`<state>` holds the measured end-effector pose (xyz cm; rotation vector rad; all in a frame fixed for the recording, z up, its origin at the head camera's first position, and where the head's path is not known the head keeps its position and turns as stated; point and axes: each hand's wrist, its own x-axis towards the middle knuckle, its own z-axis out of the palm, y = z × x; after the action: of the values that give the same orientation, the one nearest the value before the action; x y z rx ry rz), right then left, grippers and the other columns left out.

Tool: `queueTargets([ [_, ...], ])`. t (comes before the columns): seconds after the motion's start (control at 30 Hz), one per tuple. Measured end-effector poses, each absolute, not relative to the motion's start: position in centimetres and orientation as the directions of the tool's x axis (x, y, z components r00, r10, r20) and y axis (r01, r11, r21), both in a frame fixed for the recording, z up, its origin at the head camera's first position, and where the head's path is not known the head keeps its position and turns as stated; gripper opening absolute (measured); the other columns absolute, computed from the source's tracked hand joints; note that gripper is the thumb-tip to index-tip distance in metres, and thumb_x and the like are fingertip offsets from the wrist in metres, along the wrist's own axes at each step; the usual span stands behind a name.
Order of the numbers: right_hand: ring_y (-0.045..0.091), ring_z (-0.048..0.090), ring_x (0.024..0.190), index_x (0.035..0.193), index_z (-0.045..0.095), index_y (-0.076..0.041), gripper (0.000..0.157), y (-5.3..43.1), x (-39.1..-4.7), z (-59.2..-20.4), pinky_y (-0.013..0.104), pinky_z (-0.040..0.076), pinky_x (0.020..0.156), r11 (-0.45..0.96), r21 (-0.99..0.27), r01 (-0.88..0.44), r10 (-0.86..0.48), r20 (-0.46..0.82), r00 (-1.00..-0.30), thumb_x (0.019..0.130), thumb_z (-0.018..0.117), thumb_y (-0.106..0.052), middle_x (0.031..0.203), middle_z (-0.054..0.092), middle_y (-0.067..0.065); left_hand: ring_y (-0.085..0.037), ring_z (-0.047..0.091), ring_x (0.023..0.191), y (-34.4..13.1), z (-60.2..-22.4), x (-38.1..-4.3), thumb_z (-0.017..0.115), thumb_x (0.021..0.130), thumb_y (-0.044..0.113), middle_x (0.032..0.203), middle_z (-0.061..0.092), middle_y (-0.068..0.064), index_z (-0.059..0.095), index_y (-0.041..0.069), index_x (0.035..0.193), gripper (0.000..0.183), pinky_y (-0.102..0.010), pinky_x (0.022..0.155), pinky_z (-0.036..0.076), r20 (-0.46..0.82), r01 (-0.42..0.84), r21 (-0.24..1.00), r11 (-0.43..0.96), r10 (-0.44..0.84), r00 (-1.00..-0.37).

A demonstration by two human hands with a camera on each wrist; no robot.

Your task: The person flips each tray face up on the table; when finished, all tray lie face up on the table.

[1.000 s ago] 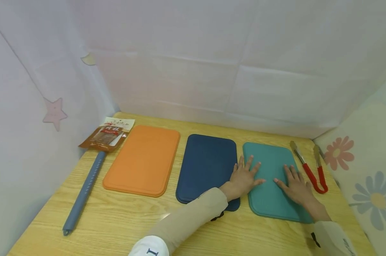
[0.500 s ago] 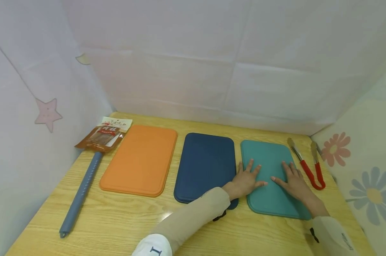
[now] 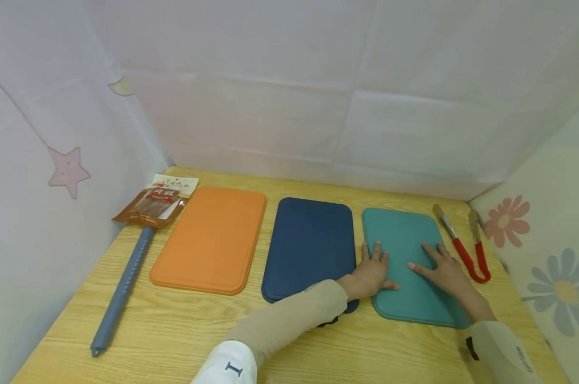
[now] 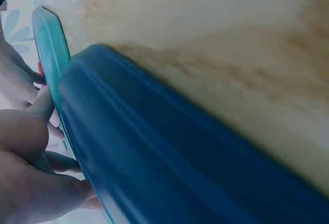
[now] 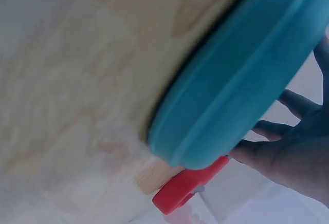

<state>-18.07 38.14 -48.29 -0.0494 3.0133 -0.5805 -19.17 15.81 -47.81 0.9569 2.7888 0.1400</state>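
A flat teal rectangular board with rounded corners (image 3: pixel 401 234) lies at the right of the table; I cannot tell its exact kind. My left hand (image 3: pixel 368 276) rests across its left edge, fingers spread and thumb pointing inward. On the board's right part lies my right hand (image 3: pixel 446 273), its fingers also spread. In the right wrist view the teal board (image 5: pixel 226 90) shows a ridged side, with the right hand (image 5: pixel 303 149) beyond it. Just left of it is a matching dark blue board (image 3: pixel 308 245), partly under the left forearm. Neither hand grips anything.
An orange board (image 3: pixel 209 240) lies left of the blue one. Red-handled tongs (image 3: pixel 464 257) stand spread near the right edge. At the far left, a brown food packet (image 3: pixel 157 205) touches a long blue-grey rod (image 3: pixel 121 293). Fabric walls enclose the wooden table (image 3: pixel 174 336).
My left hand has slid slightly towards me and to the right along the teal board's edge. The right hand's fingers are spread a little more. The boards keep their places.
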Motion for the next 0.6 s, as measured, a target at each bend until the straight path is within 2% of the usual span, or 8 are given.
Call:
queueTargets([
  [0.27, 0.067, 0.033, 0.118, 0.142, 0.036, 0.011, 0.090, 37.63, -18.51, -47.64, 0.072, 0.036, 0.088, 0.929, -0.371, 0.003, -0.021, -0.062, -0.998, 0.086, 0.066, -0.052, 0.142, 0.020, 0.046, -0.028, 0.010, 0.147, 16.07, -47.23, -19.10, 0.052, 0.083, 0.068, 0.158, 0.018, -0.015, 0.029, 0.007, 0.151, 0.094, -0.049, 0.117, 0.012, -0.157, 0.598, 0.164, 0.785, 0.619, -0.769],
  [0.6, 0.064, 0.031, 0.121, 0.140, 0.040, 0.012, 0.090, 37.66, -18.58, -47.62, 0.070, 0.037, 0.089, 0.911, -0.411, 0.033, 0.003, -0.073, -0.997, 0.084, 0.070, -0.051, 0.142, 0.023, 0.043, -0.026, 0.008, 0.147, 16.38, -47.30, -19.26, 0.055, 0.081, 0.069, 0.158, 0.019, -0.014, 0.028, 0.007, 0.152, 0.098, -0.050, 0.116, 0.011, -0.186, 0.601, 0.145, 0.786, 0.618, -0.764],
])
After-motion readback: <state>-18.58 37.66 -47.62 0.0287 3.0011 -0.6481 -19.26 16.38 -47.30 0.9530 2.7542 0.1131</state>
